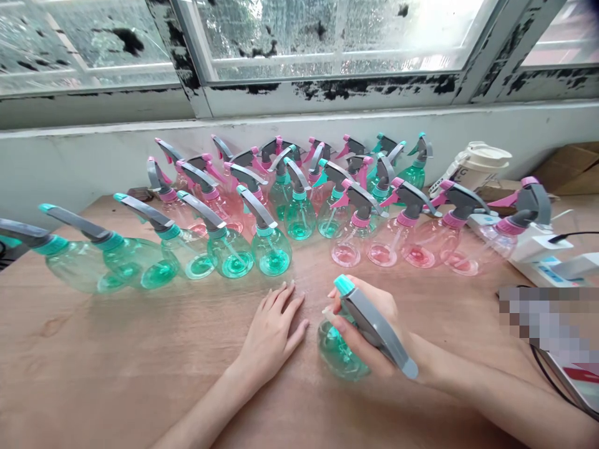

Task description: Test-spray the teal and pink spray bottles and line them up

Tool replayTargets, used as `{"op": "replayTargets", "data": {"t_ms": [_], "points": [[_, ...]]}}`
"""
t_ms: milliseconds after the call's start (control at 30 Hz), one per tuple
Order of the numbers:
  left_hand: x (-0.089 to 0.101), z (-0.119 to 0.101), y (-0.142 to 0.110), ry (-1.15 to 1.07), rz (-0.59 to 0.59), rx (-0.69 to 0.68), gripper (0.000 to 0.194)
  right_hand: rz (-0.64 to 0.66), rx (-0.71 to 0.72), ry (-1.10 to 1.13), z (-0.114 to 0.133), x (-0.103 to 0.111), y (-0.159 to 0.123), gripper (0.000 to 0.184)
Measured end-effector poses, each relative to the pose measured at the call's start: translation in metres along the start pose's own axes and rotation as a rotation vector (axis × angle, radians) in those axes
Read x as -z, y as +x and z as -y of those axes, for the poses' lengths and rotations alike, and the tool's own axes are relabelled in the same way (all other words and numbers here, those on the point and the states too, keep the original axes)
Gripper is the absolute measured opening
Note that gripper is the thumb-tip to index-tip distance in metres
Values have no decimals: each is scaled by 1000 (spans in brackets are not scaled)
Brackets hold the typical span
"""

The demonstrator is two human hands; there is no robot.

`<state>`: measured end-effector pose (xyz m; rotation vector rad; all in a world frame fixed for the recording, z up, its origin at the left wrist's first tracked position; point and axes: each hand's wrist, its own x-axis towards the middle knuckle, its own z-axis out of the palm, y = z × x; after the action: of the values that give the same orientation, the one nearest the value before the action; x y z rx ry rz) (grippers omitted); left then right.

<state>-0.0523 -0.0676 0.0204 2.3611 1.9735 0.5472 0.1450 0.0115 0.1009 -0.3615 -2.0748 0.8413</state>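
Note:
My right hand [374,337] is wrapped round the neck of a green spray bottle [344,355] near the front of the table. The bottle's grey and turquoise spray head sticks up above my fingers, its nozzle pointing away to the left. To the left of it, my left hand [276,327] lies flat on the wood with the fingers stretched out, holding nothing. Ahead of that hand is the nearest of a row of green spray bottles [272,252]. Pink spray bottles [346,246] stand in a row beyond my right hand.
More pink and green spray bottles [299,212] crowd the back of the wooden table [116,362] below the window. At the right are a white cup [482,162], a power strip [538,249] with plugs and cables, and a partly blurred-out item [552,318].

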Motion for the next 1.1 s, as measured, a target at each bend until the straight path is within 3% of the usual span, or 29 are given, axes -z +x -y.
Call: {"op": "replayTargets", "data": {"t_ms": [233,600,967,1100], "points": [[-1,0,0,10,-5,-5,39,-85,-28,69,-10,-9,-8,34],[0,-1,-1,24,1,-7,41,-137,-31,28,-11,-14,-12,48],[0,-1,0,20,11,-8,41,-115,-16,58,-12,-14,-12,43],[1,-1,0,13,9,6,36,-57,61,24,-8,-7,-6,32]]}}
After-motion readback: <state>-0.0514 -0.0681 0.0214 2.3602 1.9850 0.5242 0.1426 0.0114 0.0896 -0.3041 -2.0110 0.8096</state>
